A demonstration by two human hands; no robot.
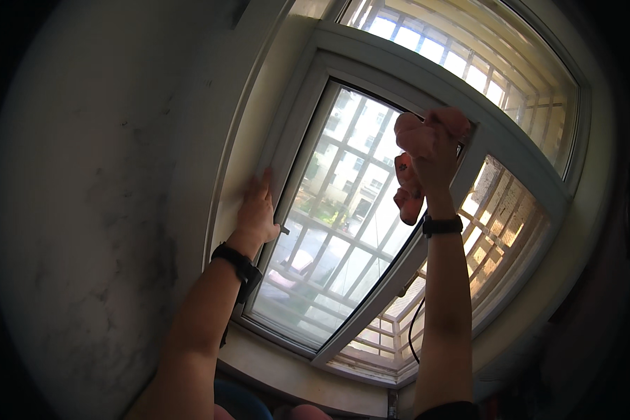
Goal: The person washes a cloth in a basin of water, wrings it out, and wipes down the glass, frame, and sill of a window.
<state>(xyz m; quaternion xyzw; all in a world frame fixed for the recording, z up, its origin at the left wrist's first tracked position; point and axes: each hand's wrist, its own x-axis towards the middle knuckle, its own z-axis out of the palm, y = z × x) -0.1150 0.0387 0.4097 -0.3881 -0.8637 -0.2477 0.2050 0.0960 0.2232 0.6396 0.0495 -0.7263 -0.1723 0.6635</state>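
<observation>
My right hand (434,157) is raised to the upper right corner of the window sash (370,194), closed on a bunched pink cloth (417,139). Part of the cloth, with small dark flower marks, hangs below the hand against the glass. My left hand (257,212) rests with its fingers extended on the left side of the white window frame (289,152), holding nothing. Beside its thumb, a small dark window latch (284,230) sticks out. Both wrists wear black bands.
A stained wall (110,199) is at the left. Metal security bars (499,215) stand outside the glass. A black cable (412,331) hangs at the lower right opening. Below is the windowsill (294,373), with a blue rounded object (239,401) under it.
</observation>
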